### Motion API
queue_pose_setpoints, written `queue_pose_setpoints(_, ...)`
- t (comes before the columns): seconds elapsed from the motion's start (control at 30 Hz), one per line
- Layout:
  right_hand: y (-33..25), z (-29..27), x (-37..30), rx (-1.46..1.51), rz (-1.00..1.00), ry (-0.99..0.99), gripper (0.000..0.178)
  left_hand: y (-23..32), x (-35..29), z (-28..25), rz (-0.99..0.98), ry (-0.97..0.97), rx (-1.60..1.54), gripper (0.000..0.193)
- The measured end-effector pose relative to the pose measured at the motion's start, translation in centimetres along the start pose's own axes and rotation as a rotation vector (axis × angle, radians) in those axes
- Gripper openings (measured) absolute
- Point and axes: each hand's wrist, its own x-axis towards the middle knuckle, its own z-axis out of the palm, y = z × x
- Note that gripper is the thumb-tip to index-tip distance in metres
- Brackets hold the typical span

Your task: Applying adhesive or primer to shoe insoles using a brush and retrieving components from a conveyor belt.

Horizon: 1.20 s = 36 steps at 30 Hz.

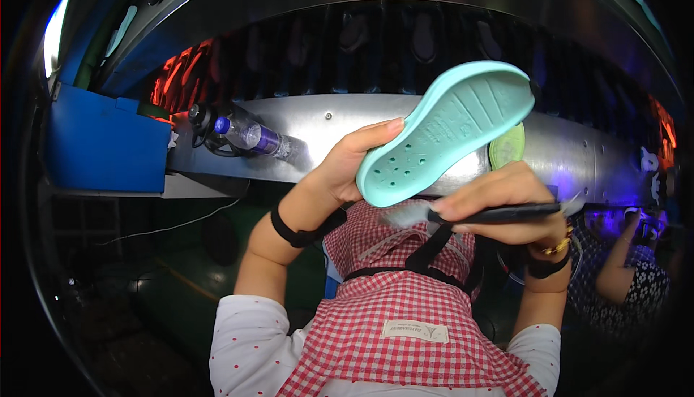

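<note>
A mint-green shoe sole (452,126) is held tilted above the metal ledge, its ribbed and holed face turned up. My left hand (348,157) grips it by the lower left end, thumb along the rim. In my right hand (502,195) is a brush (499,214) with a dark handle and pale, blurred bristles. The bristle end points left, just below the sole's lower end and apart from it. Partly behind the sole lies a light green rounded thing (509,144); its kind is unclear.
The metal ledge (347,111) carries a clear plastic bottle (256,137) and a dark bottle (206,126) at left. Beyond it, a dark rack (423,36) holds several soles, with red glow at both ends. A blue box (108,144) stands far left. Another person's arm (616,278) shows at right.
</note>
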Motion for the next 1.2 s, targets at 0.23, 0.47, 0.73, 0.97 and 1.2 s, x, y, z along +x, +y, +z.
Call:
queue_pose_setpoints(0.23,0.0,-1.7,0.1,-0.081,-0.044,-0.191,0.017,2.1,-0.3,1.6,-0.229,-0.009,0.65,0.049)
queue_pose_setpoints(0.47,1.0,-1.3,-1.1,-0.067,-0.042,-0.05,0.018,3.3,-1.5,0.1,-0.119,-0.064,0.629,0.045)
queue_pose_setpoints(0.73,1.1,-0.2,-1.5,-0.176,-0.006,0.122,0.021,4.7,-3.3,0.0,-0.001,-0.02,0.569,0.055)
queue_pose_setpoints(0.97,0.3,1.0,0.0,-0.14,-0.055,0.377,0.019,-0.4,-0.5,-3.5,0.294,0.033,-0.138,0.069)
queue_pose_setpoints(1.2,4.5,3.1,2.3,-0.329,-0.131,0.427,0.016,-3.6,1.4,-2.9,0.318,0.27,-0.144,0.087)
